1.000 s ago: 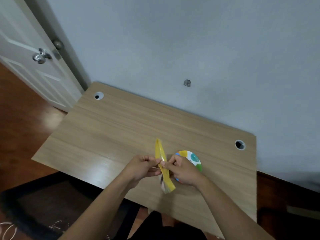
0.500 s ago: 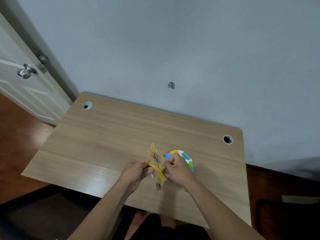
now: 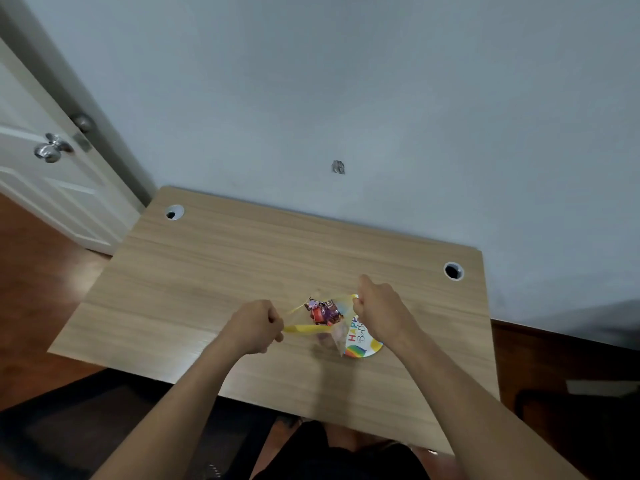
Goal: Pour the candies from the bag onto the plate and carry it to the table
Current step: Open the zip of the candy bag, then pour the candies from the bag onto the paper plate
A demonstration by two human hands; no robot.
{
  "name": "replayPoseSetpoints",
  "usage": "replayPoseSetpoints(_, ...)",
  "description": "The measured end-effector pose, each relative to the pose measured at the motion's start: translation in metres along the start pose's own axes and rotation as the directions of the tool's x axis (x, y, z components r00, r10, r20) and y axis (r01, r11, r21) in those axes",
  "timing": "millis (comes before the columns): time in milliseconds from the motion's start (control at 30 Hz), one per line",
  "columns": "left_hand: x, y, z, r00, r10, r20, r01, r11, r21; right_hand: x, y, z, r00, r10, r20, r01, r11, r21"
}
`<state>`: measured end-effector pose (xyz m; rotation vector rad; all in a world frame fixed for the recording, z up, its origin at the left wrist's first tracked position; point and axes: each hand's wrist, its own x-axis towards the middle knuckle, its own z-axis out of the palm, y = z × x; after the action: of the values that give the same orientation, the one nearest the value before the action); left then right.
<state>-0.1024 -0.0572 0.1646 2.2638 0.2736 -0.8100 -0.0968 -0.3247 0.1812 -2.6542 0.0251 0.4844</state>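
Left hand (image 3: 254, 327): fisted, pinched left edge of yellow-rimmed clear plastic candy bag (image 3: 304, 328).
Right hand (image 3: 379, 308): fisted, gripped bag's right edge.
Bag: stretched open between hands, above desk.
Candies: wrapped red and purple candies (image 3: 322, 311) inside bag.
Plate: round colourful paper birthday plate (image 3: 363, 344) on light wooden desk (image 3: 207, 271), partly under bag.

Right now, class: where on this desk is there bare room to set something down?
Bare desk stretches from the left hand to the left grommet hole, and along the wall edge. It is crowded around the plate, under the bag and right hand.
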Motion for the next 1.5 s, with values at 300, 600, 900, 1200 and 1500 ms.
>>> replayPoseSetpoints(300,0.018,-0.027,-0.001,0.964,0.208,0.166,-0.218,0.975,0.044,-0.004,0.000,-0.017,0.981,-0.188,-0.041,0.190,0.981,0.048)
replayPoseSetpoints(600,0.037,-0.006,0.059,0.671,0.738,0.073,-0.740,0.661,0.125,-0.001,0.006,-0.028,0.971,-0.239,0.016,0.236,0.964,0.119)
replayPoseSetpoints(900,0.033,0.023,0.074,0.687,0.684,-0.244,-0.703,0.711,0.014,-0.003,0.051,-0.032,0.989,0.146,0.008,-0.105,0.677,0.728)
replayPoseSetpoints(1200,0.022,0.042,0.078,0.879,0.477,-0.011,-0.430,0.783,-0.450,-0.016,0.089,0.037,0.925,0.293,0.242,-0.300,0.171,0.938)
replayPoseSetpoints(1500,0.042,0.042,0.102,0.958,0.248,0.147,-0.118,0.801,-0.587,-0.012,0.106,0.076,0.921,0.291,0.259,-0.369,0.443,0.817)
